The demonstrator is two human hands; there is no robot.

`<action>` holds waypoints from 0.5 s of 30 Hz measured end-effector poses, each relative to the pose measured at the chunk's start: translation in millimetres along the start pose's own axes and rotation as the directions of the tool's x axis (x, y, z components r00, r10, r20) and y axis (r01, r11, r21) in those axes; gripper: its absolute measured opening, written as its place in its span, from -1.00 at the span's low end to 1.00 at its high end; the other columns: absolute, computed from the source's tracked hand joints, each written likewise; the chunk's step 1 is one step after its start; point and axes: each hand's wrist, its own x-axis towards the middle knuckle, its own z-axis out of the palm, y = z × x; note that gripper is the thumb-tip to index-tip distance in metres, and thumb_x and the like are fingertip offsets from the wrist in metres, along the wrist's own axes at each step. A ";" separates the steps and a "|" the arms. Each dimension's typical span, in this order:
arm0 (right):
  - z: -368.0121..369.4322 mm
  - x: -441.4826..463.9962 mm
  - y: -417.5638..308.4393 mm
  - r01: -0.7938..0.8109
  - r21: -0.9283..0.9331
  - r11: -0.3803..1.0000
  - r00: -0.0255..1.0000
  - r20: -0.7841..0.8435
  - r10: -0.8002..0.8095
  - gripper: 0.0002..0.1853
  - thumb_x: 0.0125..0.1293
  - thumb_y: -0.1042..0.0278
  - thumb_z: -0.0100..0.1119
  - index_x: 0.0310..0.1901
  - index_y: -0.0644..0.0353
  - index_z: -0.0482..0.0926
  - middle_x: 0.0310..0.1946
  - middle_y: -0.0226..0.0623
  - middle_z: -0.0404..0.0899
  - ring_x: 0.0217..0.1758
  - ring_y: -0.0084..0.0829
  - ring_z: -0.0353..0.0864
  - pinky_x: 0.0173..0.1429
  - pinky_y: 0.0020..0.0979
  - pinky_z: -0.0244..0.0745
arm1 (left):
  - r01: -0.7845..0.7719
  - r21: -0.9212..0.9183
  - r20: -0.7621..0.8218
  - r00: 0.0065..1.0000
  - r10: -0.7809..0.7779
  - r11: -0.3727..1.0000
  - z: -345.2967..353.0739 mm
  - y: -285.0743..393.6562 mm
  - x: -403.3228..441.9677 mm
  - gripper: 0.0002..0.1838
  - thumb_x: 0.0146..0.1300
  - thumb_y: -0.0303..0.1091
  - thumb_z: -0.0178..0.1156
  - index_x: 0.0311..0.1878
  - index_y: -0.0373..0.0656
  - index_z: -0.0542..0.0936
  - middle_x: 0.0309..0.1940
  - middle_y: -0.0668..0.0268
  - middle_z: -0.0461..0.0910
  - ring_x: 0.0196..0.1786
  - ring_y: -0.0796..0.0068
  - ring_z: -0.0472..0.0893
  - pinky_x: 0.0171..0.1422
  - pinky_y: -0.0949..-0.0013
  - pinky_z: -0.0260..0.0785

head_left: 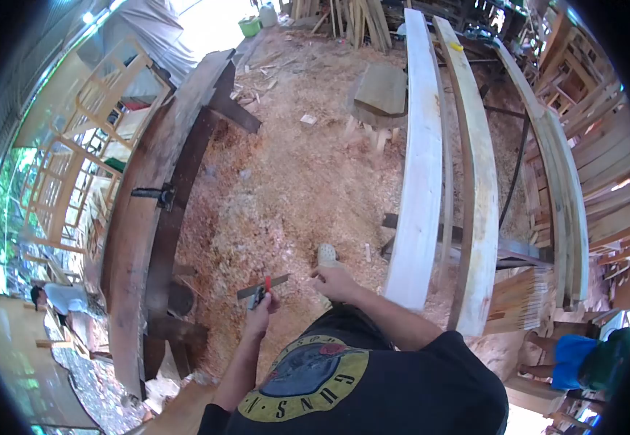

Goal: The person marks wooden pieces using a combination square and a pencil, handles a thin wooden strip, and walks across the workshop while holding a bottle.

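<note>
My left hand [258, 317] is closed around a small tool with a flat dark metal blade [275, 280] and a red and grey part; its exact kind is too small to tell. The blade points out over the floor, away from my body. To its right, in front of my dark shirt, my right hand [335, 283] has its fingers curled together. Whatever may be in those fingers is hidden. A foot in a pale perforated shoe [326, 254] shows just beyond the right hand. The two hands are apart.
Left stands a long wooden bench [130, 239] with a black clamp-like tool [159, 194] on it. Long planks [420, 159] lie on supports to the right. Shavings cover the floor [271, 196]. Chair frames [61, 188] and a person in blue shorts [576, 361] are farther off.
</note>
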 end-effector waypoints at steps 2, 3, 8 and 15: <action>-13.2 26.8 19.5 -0.050 0.008 0.999 0.996 -0.077 0.050 -0.65 0.31 0.15 0.15 0.00 0.18 0.64 -0.24 0.02 0.73 -0.11 -0.01 0.74 0.02 -0.07 0.61 | -0.052 0.030 0.043 0.998 0.050 0.998 2.6 32.8 33.7 -0.76 0.55 -0.18 0.11 -0.08 -0.14 0.63 -0.29 0.31 0.70 -0.20 0.43 0.71 -0.14 0.29 0.59; -21.9 39.9 30.2 -0.074 0.015 0.997 0.990 -0.116 0.076 -0.64 0.30 0.15 0.15 0.02 0.17 0.64 -0.23 0.03 0.73 -0.09 0.00 0.74 0.04 -0.07 0.61 | -0.079 0.046 0.065 0.995 0.076 0.996 2.8 46.4 51.7 -0.76 0.55 -0.20 0.12 -0.09 -0.16 0.64 -0.31 0.31 0.70 -0.21 0.44 0.71 -0.15 0.30 0.58; -84.9 126.1 73.5 -0.209 0.005 0.978 0.954 -0.219 0.205 -0.61 0.27 0.14 0.16 0.05 0.17 0.66 -0.17 0.03 0.74 -0.06 0.02 0.74 0.11 -0.10 0.61 | -0.120 0.519 0.022 0.992 0.127 0.846 -37.8 103.2 184.7 -0.76 0.48 -0.23 0.17 0.03 -0.17 0.64 -0.32 0.34 0.70 -0.27 0.51 0.67 -0.15 0.34 0.52; -182.2 242.8 92.6 -0.299 0.011 0.954 0.919 -0.268 0.291 -0.58 0.25 0.10 0.13 0.04 0.15 0.70 -0.15 0.02 0.74 -0.06 -0.01 0.74 0.12 -0.09 0.61 | 0.296 0.710 -0.301 0.948 -0.104 0.639 -128.1 138.0 279.6 -0.40 0.34 0.27 0.17 0.01 -0.14 0.66 -0.31 0.17 0.70 -0.19 0.32 0.67 -0.03 0.13 0.48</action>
